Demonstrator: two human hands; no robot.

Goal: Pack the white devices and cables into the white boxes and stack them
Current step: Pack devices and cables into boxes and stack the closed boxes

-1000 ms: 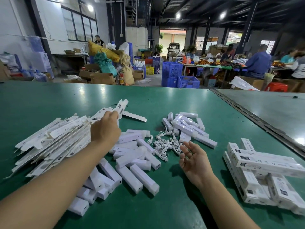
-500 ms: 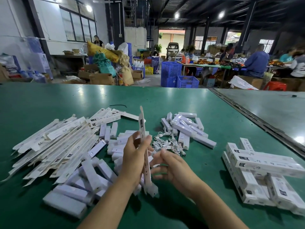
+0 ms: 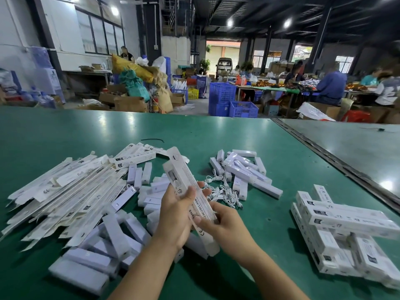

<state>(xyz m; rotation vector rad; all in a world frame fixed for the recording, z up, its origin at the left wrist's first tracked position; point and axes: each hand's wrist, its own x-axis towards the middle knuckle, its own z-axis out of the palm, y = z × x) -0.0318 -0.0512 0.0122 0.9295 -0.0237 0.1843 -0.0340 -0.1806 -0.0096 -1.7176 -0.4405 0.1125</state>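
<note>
Progress, judged partway: packed white boxes [image 3: 346, 221] lie stacked at right on the green table [image 3: 216, 135], while flat unfolded boxes [image 3: 65, 191] at left, loose white devices [image 3: 116, 232] near centre and cables [image 3: 225, 194] beyond them remain unpacked. Left hand [image 3: 173, 213] and right hand [image 3: 227, 226] both curl round one long white box [image 3: 181, 176], raised between them above the device pile, its far end tilted away; whether anything is inside cannot be told.

A factory workshop, seemingly: blue crates [image 3: 221, 93], cartons [image 3: 129, 103], workers [image 3: 331, 86] at tables [image 3: 275, 89].
</note>
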